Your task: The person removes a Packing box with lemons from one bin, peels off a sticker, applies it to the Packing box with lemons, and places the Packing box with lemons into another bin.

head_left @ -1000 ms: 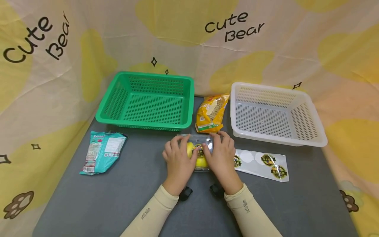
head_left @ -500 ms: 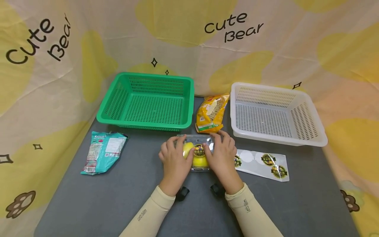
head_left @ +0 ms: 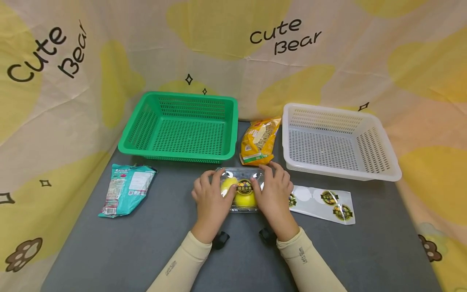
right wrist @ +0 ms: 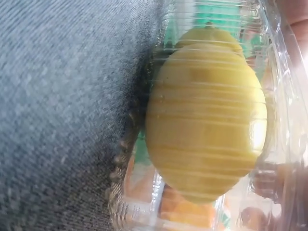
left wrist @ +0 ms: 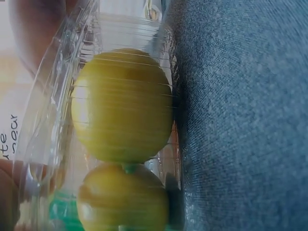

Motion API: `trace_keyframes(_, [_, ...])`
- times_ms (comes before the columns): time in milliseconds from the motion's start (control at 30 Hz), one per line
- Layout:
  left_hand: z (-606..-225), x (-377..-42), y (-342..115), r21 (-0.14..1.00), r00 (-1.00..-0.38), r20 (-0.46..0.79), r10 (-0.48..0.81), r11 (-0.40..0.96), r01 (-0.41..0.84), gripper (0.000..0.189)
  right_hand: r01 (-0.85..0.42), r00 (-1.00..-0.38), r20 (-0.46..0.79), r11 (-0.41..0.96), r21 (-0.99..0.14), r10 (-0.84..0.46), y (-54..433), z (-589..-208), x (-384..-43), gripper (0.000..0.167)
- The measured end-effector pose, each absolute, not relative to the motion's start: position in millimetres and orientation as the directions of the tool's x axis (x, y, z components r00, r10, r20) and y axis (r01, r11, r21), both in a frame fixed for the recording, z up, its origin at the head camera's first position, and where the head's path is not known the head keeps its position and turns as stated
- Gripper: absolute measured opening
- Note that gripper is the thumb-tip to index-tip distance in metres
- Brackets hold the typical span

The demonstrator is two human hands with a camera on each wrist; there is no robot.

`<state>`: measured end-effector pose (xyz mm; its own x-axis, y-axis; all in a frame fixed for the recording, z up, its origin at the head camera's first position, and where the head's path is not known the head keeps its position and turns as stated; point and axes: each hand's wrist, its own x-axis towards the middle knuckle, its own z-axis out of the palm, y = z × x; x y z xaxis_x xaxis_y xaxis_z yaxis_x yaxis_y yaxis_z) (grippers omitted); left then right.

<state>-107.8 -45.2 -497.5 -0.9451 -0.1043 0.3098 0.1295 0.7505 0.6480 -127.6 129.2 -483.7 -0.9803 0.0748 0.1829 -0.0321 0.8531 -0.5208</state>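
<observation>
A clear plastic clamshell box (head_left: 240, 209) with yellow lemons (head_left: 245, 199) inside lies on the grey table in front of me. A round black-and-gold sticker (head_left: 245, 187) is on its lid. My left hand (head_left: 211, 200) holds the box's left end, thumb on the lid beside the sticker. At the right end my right hand (head_left: 273, 194) grips it, its thumb near the sticker's right edge. Through the clear wall, the left wrist view shows two lemons (left wrist: 122, 106). In the right wrist view a large lemon (right wrist: 207, 120) fills the box, another partly behind it.
A green basket (head_left: 178, 156) stands at the back left, a white basket (head_left: 343, 174) at the back right. Between them leans a yellow snack bag (head_left: 260, 142). A teal bag (head_left: 127, 190) lies at left. Right of the box is a sticker sheet (head_left: 321, 205).
My left hand has slid to the left, showing more of the lemons and the sticker. My right hand and the box have stayed almost in place.
</observation>
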Motion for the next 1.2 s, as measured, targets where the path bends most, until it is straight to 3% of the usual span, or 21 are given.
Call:
trace_keyframes(333, [-502, -108, -47, 0.756, -0.983, 0.129, -0.127, 0.655, 0.014, 0.054, -0.084, -0.962, 0.266, 0.845, -0.528, 0.071, 135, -487, -129, 0.050])
trace_keyframes(767, [-505, -107, -44, 0.788, -0.992, 0.083, -0.098, 0.615, 0.005, 0.056, -0.073, -0.941, 0.316, 0.839, -0.539, 0.121, 154, -481, -121, 0.046])
trace_keyframes(1200, [-506, -108, -41, 0.796, -0.995, 0.049, -0.086, 0.606, -0.013, 0.057, 0.029, -0.905, 0.335, 0.825, -0.565, 0.261, 211, -458, -114, 0.062])
